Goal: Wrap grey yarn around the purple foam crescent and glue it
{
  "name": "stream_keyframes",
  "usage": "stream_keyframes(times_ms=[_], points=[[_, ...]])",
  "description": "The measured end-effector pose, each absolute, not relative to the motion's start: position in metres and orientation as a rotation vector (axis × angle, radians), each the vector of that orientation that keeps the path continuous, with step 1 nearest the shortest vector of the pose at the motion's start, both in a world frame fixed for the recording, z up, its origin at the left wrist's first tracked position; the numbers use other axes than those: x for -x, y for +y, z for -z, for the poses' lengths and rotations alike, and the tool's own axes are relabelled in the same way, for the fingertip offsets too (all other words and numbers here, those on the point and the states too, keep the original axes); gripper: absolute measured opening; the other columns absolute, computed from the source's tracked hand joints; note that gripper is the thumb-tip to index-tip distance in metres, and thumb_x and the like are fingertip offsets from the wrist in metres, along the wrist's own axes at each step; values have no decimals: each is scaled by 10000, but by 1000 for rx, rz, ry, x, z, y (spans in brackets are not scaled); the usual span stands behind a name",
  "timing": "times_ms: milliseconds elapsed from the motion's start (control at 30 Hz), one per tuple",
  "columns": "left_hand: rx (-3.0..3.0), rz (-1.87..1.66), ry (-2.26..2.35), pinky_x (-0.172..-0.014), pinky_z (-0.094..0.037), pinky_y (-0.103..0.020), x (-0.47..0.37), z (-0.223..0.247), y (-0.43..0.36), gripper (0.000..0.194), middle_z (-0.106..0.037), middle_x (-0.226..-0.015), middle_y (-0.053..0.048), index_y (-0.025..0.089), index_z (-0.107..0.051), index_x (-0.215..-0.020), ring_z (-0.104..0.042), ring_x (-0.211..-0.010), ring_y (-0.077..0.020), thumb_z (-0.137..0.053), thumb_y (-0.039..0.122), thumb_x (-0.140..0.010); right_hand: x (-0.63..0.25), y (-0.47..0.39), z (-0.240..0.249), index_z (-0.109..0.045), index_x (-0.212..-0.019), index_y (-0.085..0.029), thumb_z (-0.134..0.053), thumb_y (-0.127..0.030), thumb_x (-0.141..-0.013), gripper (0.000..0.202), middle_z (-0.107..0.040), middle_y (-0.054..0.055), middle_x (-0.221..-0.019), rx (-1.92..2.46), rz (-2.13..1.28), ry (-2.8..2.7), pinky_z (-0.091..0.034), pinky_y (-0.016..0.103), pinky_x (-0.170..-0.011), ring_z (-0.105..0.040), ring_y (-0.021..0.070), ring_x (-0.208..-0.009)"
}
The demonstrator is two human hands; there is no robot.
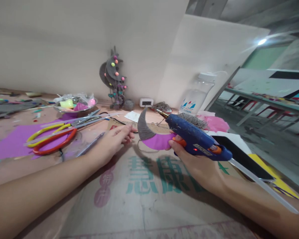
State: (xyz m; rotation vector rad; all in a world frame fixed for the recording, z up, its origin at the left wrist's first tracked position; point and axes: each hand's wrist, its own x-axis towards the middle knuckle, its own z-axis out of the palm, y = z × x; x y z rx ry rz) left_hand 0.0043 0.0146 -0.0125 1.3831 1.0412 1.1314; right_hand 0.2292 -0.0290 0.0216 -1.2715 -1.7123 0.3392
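Observation:
My right hand (199, 162) is wrapped round a blue hot glue gun (194, 134) with an orange trigger and a lit red light. A clear glue stick (264, 187) sticks out of its back end. The same hand also pinches a crescent (158, 141), part bare purple and part wound with grey yarn. The gun's nozzle points up and left, above the crescent. To the left of the crescent, my left hand (121, 134) has its fingers curled and pressed together; what is in them is too small to make out. A strand of yarn hangs under the crescent.
Red and yellow scissors (54, 147) lie on purple sheet (12, 141) at left, by a pen (91, 144). Behind are a bowl (76, 113), a decorated grey moon (113, 73), a small clock (146, 102) and a bottle (195, 94). A phone (241, 157) lies right. Printed cardboard (109, 219) is underneath.

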Motion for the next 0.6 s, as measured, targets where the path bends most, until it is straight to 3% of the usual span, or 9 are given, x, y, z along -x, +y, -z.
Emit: stream_keyframes(times_ms=[100,267,467,600], points=[[-1525,-1020,1020,-600,-378,-231,-3,10,11,342,-534,-656,12,178,-565,-655,-487,-631,-128,-511,470,-824,-226,-32,-22,-583,-756,-238,-630,-389,-764,159,-653,-12,-714,1337,-430,-1671,-537,327,-681,-630,180,-676],[-1556,-967,1064,-560,-346,-214,-3,3,1,340,-516,-611,34,168,-531,-634,-466,-583,-107,-569,465,-796,-222,-24,-25,-612,-717,-231,-632,-369,-746,143,-684,10,-753,1390,-529,-1606,-533,329,-724,-650,209,-767],[-1417,-1120,1107,-508,-366,-199,-7,2,4,274,-558,-606,33,170,-531,-711,-495,-529,-92,-544,420,-823,-231,-9,-20,-632,-789,-218,-652,-389,-742,179,-689,36,-819,1414,-441,-1661,-509,417,-802,-647,241,-827],[-1258,-1183,1123,-444,-362,-185,-7,5,8,263,-547,-579,52,191,-447,-728,-468,-445,-74,-546,415,-823,-236,-7,-18,-611,-837,-230,-607,-361,-802,135,-685,19,-932,1166,-587,-1720,-503,390,-862,-646,209,-904]])
